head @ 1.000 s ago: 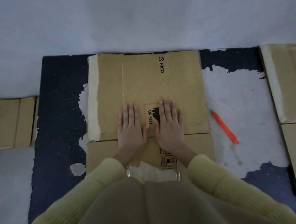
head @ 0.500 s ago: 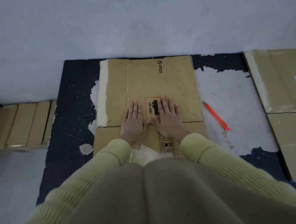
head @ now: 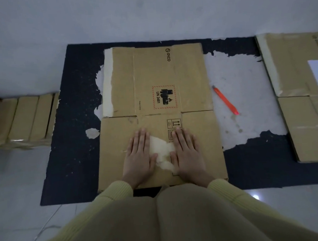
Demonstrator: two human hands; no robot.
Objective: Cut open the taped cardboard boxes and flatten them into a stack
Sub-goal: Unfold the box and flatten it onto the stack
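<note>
**A:** Where is the flattened box (head: 157, 74)?

**B:** It lies flat on the dark mat (head: 72, 143), right under our fingers. Our left hand (head: 139, 156) and our right hand (head: 188, 153) press palm-down on its near panel. The fingers are straight and close together, and they grip nothing.

**A:** What do we see between our hands?

**B:** A pale torn patch (head: 161, 151), where the brown surface of the card has peeled off.

**A:** And past our fingertips?

**B:** First the fold line, then the red-bordered UN 3481 label (head: 164, 97). The PICO print is near the far edge.

**A:** Further out?

**B:** A slim orange tool (head: 225, 100) lies well to the right of our right fingers, apart from the box. More flat cardboard (head: 296, 80) lies beyond that. Far to the left of our left fingers we see a row of brown cardboard pieces (head: 23, 120).
</note>
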